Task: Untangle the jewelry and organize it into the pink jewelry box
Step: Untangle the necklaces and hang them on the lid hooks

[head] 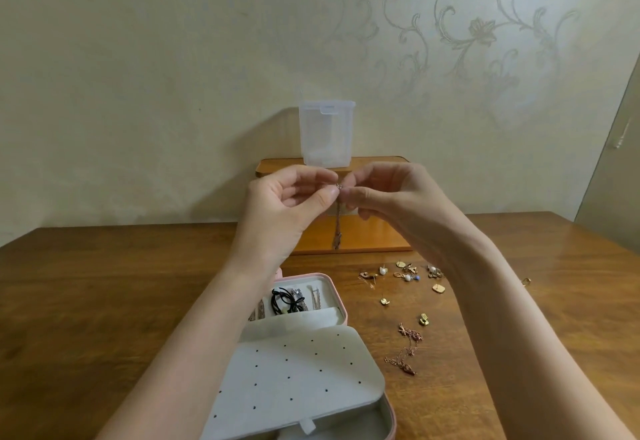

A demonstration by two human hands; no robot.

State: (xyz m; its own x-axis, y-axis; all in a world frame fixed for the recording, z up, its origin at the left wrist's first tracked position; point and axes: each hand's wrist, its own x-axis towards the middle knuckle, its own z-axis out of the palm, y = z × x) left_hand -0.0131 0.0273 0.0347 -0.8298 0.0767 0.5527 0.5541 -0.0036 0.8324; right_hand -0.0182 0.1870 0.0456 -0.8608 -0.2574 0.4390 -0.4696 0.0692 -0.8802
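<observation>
Both hands were up over the table, pinching a thin chain between them!

On the left, the pink jewelry box [332, 287] lay open on the wooden table [104, 301], black hair ties [282, 299] and a few pieces in its far compartments, its white dotted panel [294, 377] folded toward the camera. Above it the left hand [287, 204] pinched the top of the chain [337, 221] with thumb and forefinger; the right hand [384, 193] pinched the same spot, fingers curled, and the chain hung straight down. Behind stood a clear plastic container [327, 133] on a wooden stand [374, 231]. To the right lay scattered earrings [405, 275] and a tangled necklace [407, 349]. No writing could be read anywhere.
</observation>
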